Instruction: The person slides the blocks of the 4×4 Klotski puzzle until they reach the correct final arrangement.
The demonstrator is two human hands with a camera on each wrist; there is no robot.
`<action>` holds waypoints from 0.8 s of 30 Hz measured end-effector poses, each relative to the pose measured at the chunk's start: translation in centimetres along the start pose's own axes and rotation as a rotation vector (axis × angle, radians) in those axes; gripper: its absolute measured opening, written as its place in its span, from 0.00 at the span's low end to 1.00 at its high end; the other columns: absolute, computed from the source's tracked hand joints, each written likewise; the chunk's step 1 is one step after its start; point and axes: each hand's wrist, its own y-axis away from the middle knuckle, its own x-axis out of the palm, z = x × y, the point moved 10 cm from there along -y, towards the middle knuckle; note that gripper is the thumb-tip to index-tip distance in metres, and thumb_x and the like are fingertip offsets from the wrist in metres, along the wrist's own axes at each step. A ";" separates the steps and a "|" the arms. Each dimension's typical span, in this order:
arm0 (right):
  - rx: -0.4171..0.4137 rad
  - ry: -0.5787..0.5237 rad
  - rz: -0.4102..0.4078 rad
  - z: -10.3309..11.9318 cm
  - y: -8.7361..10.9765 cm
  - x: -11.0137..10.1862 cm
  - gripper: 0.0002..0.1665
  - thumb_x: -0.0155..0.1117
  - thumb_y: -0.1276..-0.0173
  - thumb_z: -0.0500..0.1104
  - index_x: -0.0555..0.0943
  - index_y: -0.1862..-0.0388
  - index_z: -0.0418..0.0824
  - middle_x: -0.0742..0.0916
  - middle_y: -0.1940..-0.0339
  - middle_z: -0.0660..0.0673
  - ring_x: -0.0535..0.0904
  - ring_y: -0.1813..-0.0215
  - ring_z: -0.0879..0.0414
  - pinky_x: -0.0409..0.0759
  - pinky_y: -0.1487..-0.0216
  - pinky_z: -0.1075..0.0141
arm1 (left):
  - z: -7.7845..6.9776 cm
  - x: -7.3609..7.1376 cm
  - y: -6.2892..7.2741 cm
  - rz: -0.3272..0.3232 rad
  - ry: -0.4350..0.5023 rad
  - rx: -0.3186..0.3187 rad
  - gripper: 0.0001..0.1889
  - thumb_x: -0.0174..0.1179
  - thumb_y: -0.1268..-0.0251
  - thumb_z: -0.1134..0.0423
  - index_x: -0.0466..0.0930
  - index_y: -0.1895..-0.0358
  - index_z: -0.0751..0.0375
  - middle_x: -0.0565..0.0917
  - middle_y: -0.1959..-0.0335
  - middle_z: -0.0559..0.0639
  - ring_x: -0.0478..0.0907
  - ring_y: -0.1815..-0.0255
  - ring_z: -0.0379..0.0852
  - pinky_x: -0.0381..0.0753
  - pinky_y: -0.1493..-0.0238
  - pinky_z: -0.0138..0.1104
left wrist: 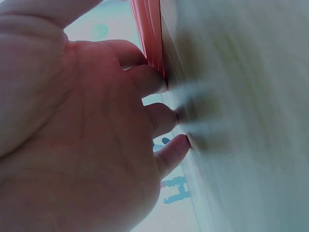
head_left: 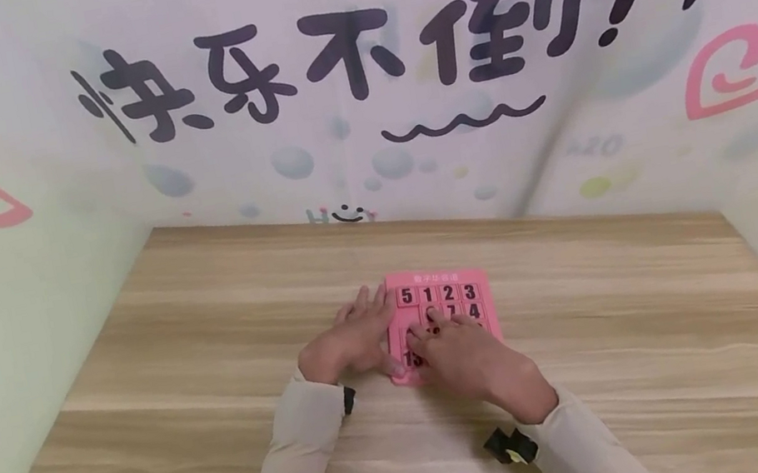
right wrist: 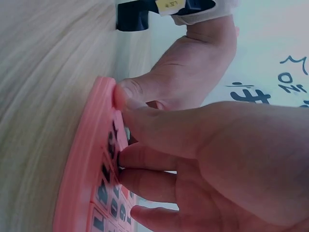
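A pink number slide puzzle (head_left: 436,277) lies flat on the wooden table, black-numbered tiles in its frame. In the top row 5, 1, 2 and 3 show, and below the 5 there is a tile-free gap. My left hand (head_left: 364,332) rests against the puzzle's left side, thumb at the near left corner. Its other fingertips (left wrist: 166,117) touch the tabletop, as the left wrist view shows. Across the tiles lies my right hand (head_left: 467,356), fingertips (right wrist: 126,157) pressing on them left of the middle. That hand hides several lower tiles.
The wooden table (head_left: 179,441) extends on all sides of the puzzle. Behind it stands a white printed wall (head_left: 351,165) with large black characters, and pale walls close off both sides. A black strap piece (head_left: 511,446) is at the right sleeve.
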 end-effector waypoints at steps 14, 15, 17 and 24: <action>0.052 -0.014 -0.103 -2.0 -2.1 -0.8 0.38 0.52 0.24 0.58 0.61 0.22 0.41 0.63 0.21 0.43 0.49 0.19 0.40 0.54 0.23 0.41 | -0.1 0.2 0.0 -0.009 -0.056 0.010 0.60 0.73 0.48 0.48 0.39 0.20 0.61 0.36 0.18 0.55 0.26 0.19 0.58 0.32 0.20 0.50; 0.054 -0.009 -0.100 -2.1 -2.3 -0.7 0.39 0.52 0.24 0.59 0.61 0.22 0.41 0.63 0.20 0.43 0.49 0.19 0.39 0.53 0.23 0.41 | 0.0 0.2 0.0 -0.007 -0.057 0.008 0.60 0.73 0.48 0.48 0.39 0.20 0.61 0.36 0.18 0.54 0.26 0.19 0.58 0.32 0.20 0.50; 0.059 -0.003 -0.089 -2.2 -2.6 -0.4 0.40 0.52 0.24 0.60 0.60 0.22 0.41 0.63 0.20 0.43 0.49 0.19 0.39 0.53 0.23 0.40 | 0.0 0.3 0.0 -0.006 -0.060 0.006 0.60 0.73 0.47 0.47 0.39 0.20 0.61 0.36 0.18 0.54 0.26 0.19 0.57 0.33 0.20 0.50; 0.057 -0.014 -0.081 -2.1 -3.1 -0.1 0.38 0.51 0.23 0.58 0.61 0.22 0.41 0.62 0.20 0.44 0.51 0.19 0.38 0.55 0.23 0.40 | 0.2 0.2 0.0 -0.006 -0.074 -0.004 0.61 0.73 0.47 0.47 0.38 0.19 0.60 0.36 0.18 0.54 0.26 0.18 0.57 0.33 0.19 0.49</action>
